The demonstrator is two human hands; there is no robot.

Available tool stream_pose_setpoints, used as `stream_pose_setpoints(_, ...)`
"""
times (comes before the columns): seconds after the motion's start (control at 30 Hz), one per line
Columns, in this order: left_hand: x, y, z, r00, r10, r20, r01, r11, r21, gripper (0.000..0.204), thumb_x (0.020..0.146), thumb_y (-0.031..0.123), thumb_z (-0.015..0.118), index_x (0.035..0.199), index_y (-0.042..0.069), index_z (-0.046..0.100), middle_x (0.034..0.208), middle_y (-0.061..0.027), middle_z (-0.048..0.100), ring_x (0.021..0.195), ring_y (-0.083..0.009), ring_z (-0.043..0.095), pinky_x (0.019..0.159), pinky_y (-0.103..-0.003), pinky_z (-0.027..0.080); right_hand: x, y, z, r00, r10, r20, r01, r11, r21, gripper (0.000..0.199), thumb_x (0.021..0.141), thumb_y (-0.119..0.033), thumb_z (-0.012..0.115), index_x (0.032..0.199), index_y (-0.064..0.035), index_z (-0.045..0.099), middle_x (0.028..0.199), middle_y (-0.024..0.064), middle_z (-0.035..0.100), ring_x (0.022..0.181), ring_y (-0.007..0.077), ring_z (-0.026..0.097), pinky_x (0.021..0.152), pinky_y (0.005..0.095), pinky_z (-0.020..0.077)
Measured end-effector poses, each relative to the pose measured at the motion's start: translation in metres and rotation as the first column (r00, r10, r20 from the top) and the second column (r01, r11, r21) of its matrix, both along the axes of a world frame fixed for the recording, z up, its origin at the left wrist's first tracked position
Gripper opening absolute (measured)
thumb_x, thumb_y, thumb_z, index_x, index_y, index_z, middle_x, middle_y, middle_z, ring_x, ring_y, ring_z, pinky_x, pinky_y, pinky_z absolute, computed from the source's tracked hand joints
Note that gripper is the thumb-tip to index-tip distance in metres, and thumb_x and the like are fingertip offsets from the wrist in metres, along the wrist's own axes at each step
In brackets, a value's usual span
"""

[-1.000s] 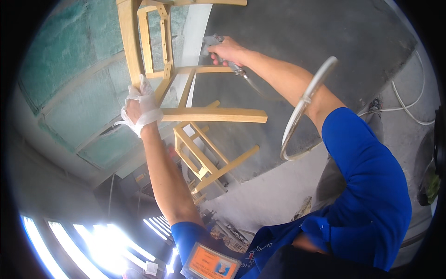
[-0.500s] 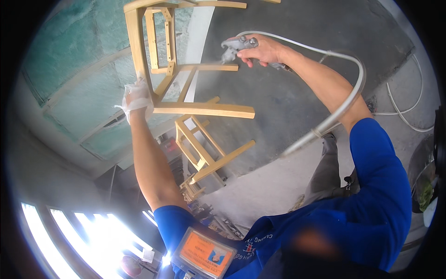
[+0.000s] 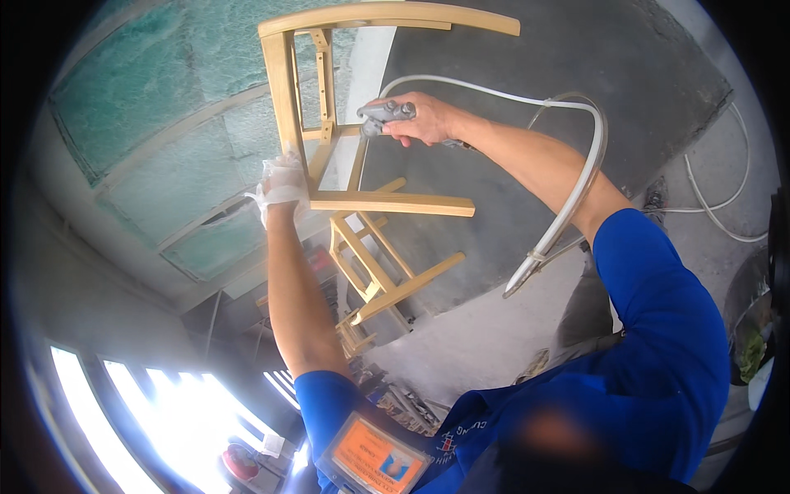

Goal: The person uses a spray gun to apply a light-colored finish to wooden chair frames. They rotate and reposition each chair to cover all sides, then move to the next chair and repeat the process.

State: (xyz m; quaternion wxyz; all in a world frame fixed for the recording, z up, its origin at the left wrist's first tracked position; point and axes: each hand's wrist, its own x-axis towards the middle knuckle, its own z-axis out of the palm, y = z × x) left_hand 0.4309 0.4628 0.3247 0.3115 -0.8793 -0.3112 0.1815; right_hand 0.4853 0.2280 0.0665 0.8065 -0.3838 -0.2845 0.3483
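The plastic-wrapped left hand (image 3: 285, 179) clamps a wooden chair frame (image 3: 284, 90) before green panels (image 3: 169, 156) while the right hand's (image 3: 429, 119) fingers grip a spray gun (image 3: 380, 114), apparently mid-coating, the next pass likely calling for a steady frame and even sweep.

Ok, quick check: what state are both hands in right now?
Left hand: closed, holding the wooden chair frame.
Right hand: closed, holding the grey spray gun.
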Motion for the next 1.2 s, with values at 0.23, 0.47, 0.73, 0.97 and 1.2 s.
stream_pose_setpoints(0.23,-0.003,-0.04,-0.003,0.991,-0.024,0.133,0.021,1.0,0.022,0.065,0.11,0.054,0.03,0.13,0.006,0.069,0.133,-0.0243,0.067,0.125,-0.0457,0.062,0.108,-0.053,0.047,0.001,-0.009,-0.01,0.711,-0.579,0.398,0.631,0.776,0.001,0.054,0.1,-0.022,0.065,0.152,-0.0345,0.056,0.095,0.016,0.073,0.085,0.042,0.069,0.084,0.0501,0.057)
stream_pose_setpoints(0.47,0.001,-0.038,-0.002,0.992,-0.06,0.109,0.058,0.998,0.023,0.063,0.108,0.057,0.034,0.135,0.01,0.065,0.138,-0.0229,0.066,0.131,-0.0439,0.06,0.111,-0.053,0.045,-0.094,-0.097,0.006,0.488,-0.776,0.4,0.847,0.532,-0.001,0.057,0.098,-0.009,0.066,0.153,-0.0153,0.054,0.093,0.0126,0.072,0.081,0.0308,0.069,0.07,0.0401,0.0566)
stream_pose_setpoints(0.73,-0.015,-0.051,-0.009,0.946,-0.296,0.13,0.292,0.955,0.049,0.049,0.104,0.049,0.052,0.122,0.009,0.072,0.12,-0.0231,0.074,0.116,-0.0411,0.07,0.097,-0.051,0.055,-0.148,-0.121,0.044,0.581,-0.724,-0.373,0.766,0.64,-0.049,0.058,0.105,-0.02,0.06,0.159,-0.0073,0.042,0.095,0.0064,0.069,0.079,0.0122,0.066,0.05,0.0253,0.0496)
stream_pose_setpoints(0.97,-0.047,-0.098,-0.028,0.842,-0.515,0.163,0.51,0.857,0.072,0.044,0.101,0.049,0.063,0.118,0.009,0.069,0.105,-0.0162,0.076,0.105,-0.0372,0.072,0.09,-0.05,0.054,-0.177,-0.208,0.008,0.325,-0.882,-0.342,0.81,0.446,-0.38,0.057,0.105,-0.02,0.061,0.159,-0.0125,0.043,0.093,0.0036,0.066,0.083,0.0112,0.066,0.047,0.0231,0.0448)
stream_pose_setpoints(1.2,-0.101,-0.203,-0.112,0.67,-0.655,0.348,0.704,0.709,-0.021,0.045,0.098,0.043,0.07,0.129,0.01,0.066,0.096,-0.0137,0.073,0.092,-0.0327,0.073,0.079,-0.048,0.054,-0.23,-0.347,0.035,0.377,-0.919,-0.116,0.738,0.373,-0.562,0.056,0.106,-0.027,0.06,0.157,-0.0113,0.045,0.093,0.0035,0.066,0.082,0.0114,0.066,0.047,0.0232,0.0442)
